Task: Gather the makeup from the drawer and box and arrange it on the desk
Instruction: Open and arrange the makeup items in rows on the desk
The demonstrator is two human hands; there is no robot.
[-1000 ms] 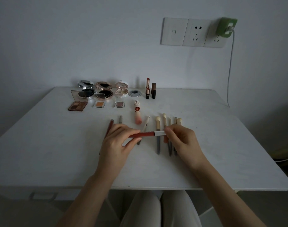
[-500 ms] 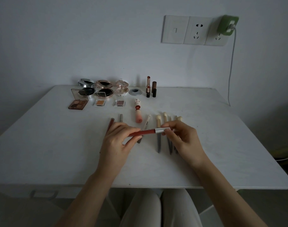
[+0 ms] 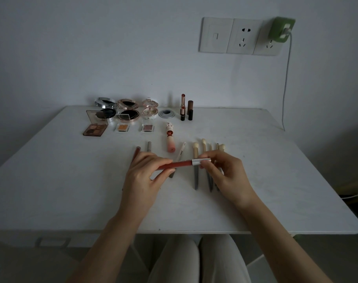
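While the red lip gloss tube [image 3: 178, 165] is held level just above the desk [image 3: 276, 180], its barrel is gripped by the curled left hand [image 3: 142, 178] and its silver cap [image 3: 200, 161] is pinched by the right hand [image 3: 225, 174]. A row of brushes [image 3: 195, 153] is laid beneath the tube. Open compacts [image 3: 129, 114] and two upright lipsticks [image 3: 182, 108] are lined up near the far edge.

White desk [image 3: 72, 190] with compacts [image 3: 127, 111], eyeshadow palette [image 3: 95, 129], lipsticks [image 3: 182, 107], brushes [image 3: 195, 166].
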